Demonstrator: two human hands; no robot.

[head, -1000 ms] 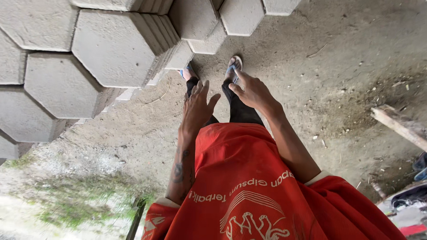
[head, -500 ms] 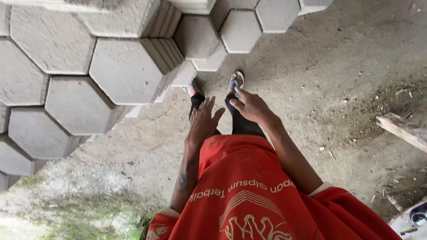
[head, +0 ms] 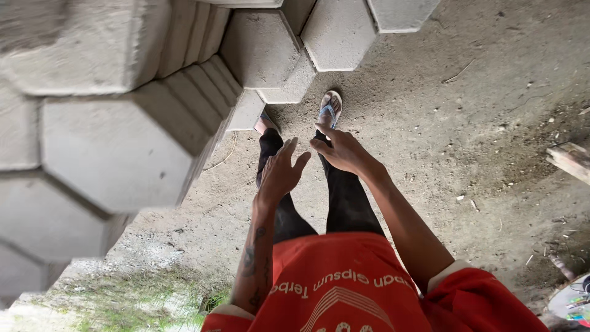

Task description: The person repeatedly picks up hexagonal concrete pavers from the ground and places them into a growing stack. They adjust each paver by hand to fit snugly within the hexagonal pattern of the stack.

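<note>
Head view: left hand [head: 281,172] empty, fingers spread, held out in front of the thighs, near the stack of grey hexagonal paving blocks [head: 117,144] rising on the left. Right hand [head: 341,150] empty too, fingers loosely apart, just beside the left one, above the sandalled foot [head: 330,109] on dirt ground [head: 467,123]. Wooden plank [head: 570,161] lies far right.
</note>
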